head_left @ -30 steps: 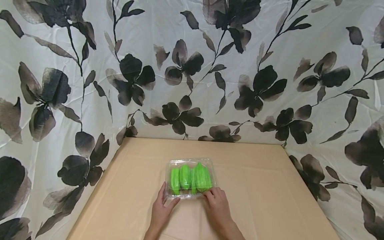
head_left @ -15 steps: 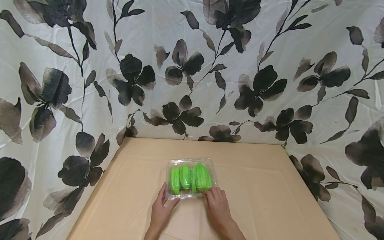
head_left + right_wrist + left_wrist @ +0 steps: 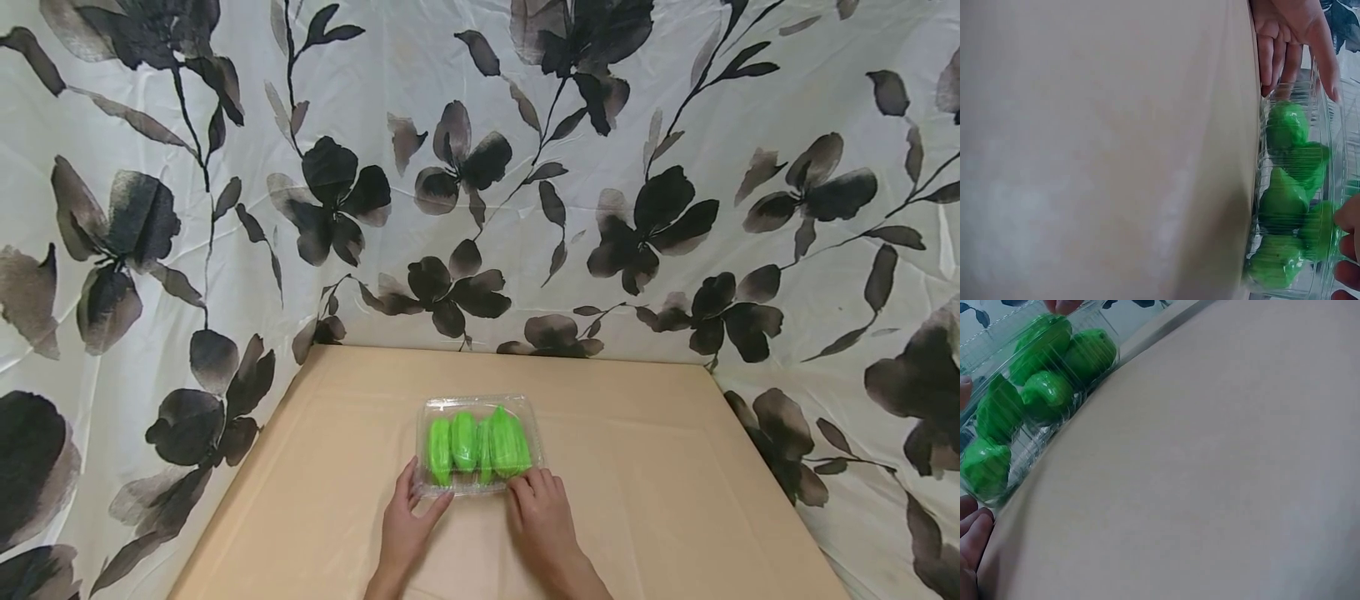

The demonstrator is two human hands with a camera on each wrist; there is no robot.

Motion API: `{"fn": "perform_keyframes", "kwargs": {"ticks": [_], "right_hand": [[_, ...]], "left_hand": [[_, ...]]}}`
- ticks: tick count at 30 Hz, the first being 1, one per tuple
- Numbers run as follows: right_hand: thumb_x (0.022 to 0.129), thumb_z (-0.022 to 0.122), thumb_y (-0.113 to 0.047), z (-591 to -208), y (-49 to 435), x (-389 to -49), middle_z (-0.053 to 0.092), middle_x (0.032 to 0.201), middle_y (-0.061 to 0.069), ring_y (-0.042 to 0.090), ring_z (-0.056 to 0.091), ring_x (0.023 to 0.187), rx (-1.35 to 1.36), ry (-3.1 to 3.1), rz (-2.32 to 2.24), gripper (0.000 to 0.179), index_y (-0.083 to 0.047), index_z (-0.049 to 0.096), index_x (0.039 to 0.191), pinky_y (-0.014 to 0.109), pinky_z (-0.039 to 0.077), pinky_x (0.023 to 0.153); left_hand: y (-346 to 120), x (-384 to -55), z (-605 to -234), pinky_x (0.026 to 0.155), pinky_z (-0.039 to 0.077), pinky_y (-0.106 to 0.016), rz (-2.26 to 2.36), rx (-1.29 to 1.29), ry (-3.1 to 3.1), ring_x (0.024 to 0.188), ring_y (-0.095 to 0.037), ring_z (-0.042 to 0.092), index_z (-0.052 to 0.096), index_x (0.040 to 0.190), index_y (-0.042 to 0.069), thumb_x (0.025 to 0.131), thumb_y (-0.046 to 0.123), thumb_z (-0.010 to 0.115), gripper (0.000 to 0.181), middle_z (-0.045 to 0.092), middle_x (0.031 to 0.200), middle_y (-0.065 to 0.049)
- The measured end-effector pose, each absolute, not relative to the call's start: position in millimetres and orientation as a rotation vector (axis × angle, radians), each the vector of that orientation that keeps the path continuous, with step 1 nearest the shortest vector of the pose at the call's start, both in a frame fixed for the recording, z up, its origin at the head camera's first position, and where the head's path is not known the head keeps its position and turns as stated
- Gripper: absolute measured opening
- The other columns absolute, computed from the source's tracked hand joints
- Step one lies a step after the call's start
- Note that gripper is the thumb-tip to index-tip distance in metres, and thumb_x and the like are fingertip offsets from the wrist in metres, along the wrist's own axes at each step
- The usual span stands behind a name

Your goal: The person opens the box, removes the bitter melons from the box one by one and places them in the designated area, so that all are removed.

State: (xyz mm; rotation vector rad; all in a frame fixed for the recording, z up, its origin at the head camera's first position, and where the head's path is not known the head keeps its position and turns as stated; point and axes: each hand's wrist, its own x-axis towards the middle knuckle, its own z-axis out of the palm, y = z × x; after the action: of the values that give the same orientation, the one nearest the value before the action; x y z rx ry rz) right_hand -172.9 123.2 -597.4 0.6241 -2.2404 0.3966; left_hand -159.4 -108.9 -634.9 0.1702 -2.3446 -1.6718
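A clear plastic container with its lid on lies on the table. Inside are several bright green, ridged pieces, fruit or vegetables whose kind I cannot tell. My left hand holds the front left corner, fingers along the left end and thumb at the front; the right wrist view also shows this left hand. My right hand pinches the rim at the front right with bent fingers. In the right wrist view its fingertips touch the lid edge; part of its grip is hidden.
A tan cloth-covered table surrounds the container. Its back edge meets a white cloth printed with dark flowers, which also hangs along both sides.
Both hands keep nearly the same place on the container. The whole head view shifts very slightly; the lid stays on.
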Motion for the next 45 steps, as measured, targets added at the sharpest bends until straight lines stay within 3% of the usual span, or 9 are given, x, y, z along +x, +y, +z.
{"fn": "perform_keyframes", "kwargs": {"ticks": [3, 7, 15, 28, 33, 37, 41, 45], "right_hand": [[0.086, 0.068, -0.016, -598.4, 121.9, -173.8, 0.055, 0.083, -0.001, 0.016, 0.05, 0.076, 0.607, -2.239, 0.401, 0.005, -0.013, 0.065, 0.083, 0.028, 0.042, 0.062], [0.079, 0.075, -0.018, -599.4, 119.2, -174.8, 0.055, 0.083, 0.0, 0.017, 0.048, 0.075, 0.571, -2.235, 0.356, 0.014, -0.014, 0.061, 0.083, 0.03, 0.042, 0.063], [0.074, 0.077, -0.021, -600.4, 112.9, -175.6, 0.055, 0.084, 0.005, 0.024, 0.051, 0.079, 0.531, -2.178, 0.364, 0.024, -0.009, 0.059, 0.084, 0.045, 0.048, 0.074], [0.071, 0.081, -0.032, -600.1, 113.8, -176.1, 0.052, 0.092, 0.012, 0.025, 0.049, 0.082, 0.408, -2.211, 0.398, 0.038, -0.005, 0.059, 0.084, 0.036, 0.047, 0.063], [0.07, 0.081, -0.034, -598.2, 116.1, -176.6, 0.051, 0.098, 0.019, 0.032, 0.049, 0.088, 0.375, -2.225, 0.402, 0.04, -0.003, 0.057, 0.078, 0.039, 0.051, 0.069], [0.068, 0.083, -0.035, -598.0, 116.9, -176.4, 0.052, 0.102, 0.021, 0.03, 0.054, 0.08, 0.34, -2.239, 0.408, 0.043, -0.003, 0.056, 0.077, 0.039, 0.055, 0.065], [0.067, 0.085, -0.035, -597.6, 117.0, -176.1, 0.052, 0.104, 0.021, 0.022, 0.051, 0.067, 0.305, -2.252, 0.424, 0.043, -0.004, 0.057, 0.077, 0.034, 0.052, 0.055], [0.069, 0.085, -0.035, -596.6, 117.4, -176.1, 0.052, 0.105, 0.021, 0.018, 0.05, 0.065, 0.27, -2.289, 0.442, 0.043, -0.004, 0.058, 0.079, 0.028, 0.05, 0.052]], "left_hand": [[-107.5, -159.6, -634.4, 0.108, 0.054, -0.047, -1.648, 0.189, -2.363, 0.125, -0.037, 0.059, 0.037, 0.153, 0.018, 0.084, 0.043, 0.08, 0.085, 0.051, 0.149, -0.019], [-105.9, -159.1, -633.7, 0.107, 0.054, -0.049, -1.623, 0.216, -2.381, 0.124, -0.039, 0.06, 0.036, 0.152, 0.018, 0.084, 0.045, 0.079, 0.085, 0.051, 0.149, -0.02], [-103.3, -158.5, -631.2, 0.105, 0.056, -0.048, -1.602, 0.249, -2.388, 0.122, -0.038, 0.061, 0.037, 0.151, 0.02, 0.084, 0.048, 0.079, 0.084, 0.054, 0.145, -0.021], [-100.8, -159.9, -632.3, 0.107, 0.055, -0.045, -1.611, 0.222, -2.381, 0.124, -0.036, 0.06, 0.038, 0.15, 0.017, 0.085, 0.048, 0.078, 0.083, 0.054, 0.143, -0.021], [-102.2, -159.5, -633.2, 0.107, 0.055, -0.046, -1.615, 0.217, -2.379, 0.124, -0.037, 0.06, 0.038, 0.151, 0.017, 0.086, 0.048, 0.077, 0.082, 0.054, 0.143, -0.021], [-103.0, -159.4, -633.5, 0.107, 0.055, -0.045, -1.607, 0.217, -2.384, 0.123, -0.036, 0.06, 0.038, 0.15, 0.017, 0.086, 0.048, 0.077, 0.082, 0.055, 0.142, -0.021], [-103.0, -159.1, -633.7, 0.106, 0.056, -0.045, -1.601, 0.218, -2.384, 0.122, -0.035, 0.061, 0.039, 0.15, 0.017, 0.086, 0.047, 0.077, 0.081, 0.056, 0.141, -0.02], [-102.9, -158.9, -634.1, 0.106, 0.056, -0.045, -1.611, 0.215, -2.379, 0.123, -0.035, 0.061, 0.039, 0.15, 0.018, 0.086, 0.047, 0.077, 0.08, 0.056, 0.141, -0.019]]}}
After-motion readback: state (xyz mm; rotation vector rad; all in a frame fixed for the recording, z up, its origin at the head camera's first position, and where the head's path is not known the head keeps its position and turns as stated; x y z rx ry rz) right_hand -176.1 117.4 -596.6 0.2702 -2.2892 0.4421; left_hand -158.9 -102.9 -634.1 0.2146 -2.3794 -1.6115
